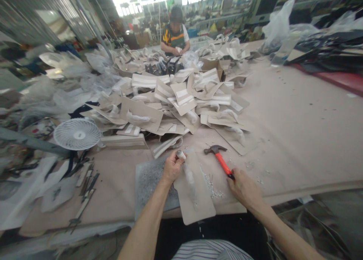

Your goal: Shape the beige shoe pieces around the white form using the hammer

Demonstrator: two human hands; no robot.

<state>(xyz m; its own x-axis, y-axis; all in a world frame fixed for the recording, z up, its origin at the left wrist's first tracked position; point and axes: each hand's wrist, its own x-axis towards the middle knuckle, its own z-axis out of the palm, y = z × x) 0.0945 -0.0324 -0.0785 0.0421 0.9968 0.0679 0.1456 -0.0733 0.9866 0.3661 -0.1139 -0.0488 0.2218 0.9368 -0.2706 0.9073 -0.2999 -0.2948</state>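
My right hand (246, 187) is closed around the black end of the handle of a claw hammer (222, 163). The hammer has an orange-red shaft, and its dark head rests on or just above the table. Between finger and thumb of my left hand (172, 167) is a short white cylinder (180, 154) with a grey round end; its exact kind cannot be told. Just below it lies a beige panel (202, 201) with a white-wrapped handle (189, 178), partly over a grey slab (149, 184). Small pale rivet-like bits (215, 194) are scattered beside the panel.
A large heap of similar beige panels (141, 114) covers the table's middle. A white fan (77, 134) and several thin tools (85, 203) are on the left. A person (176, 35) works behind the heap. Plastic bags and dark sheets (334, 50) lie back right.
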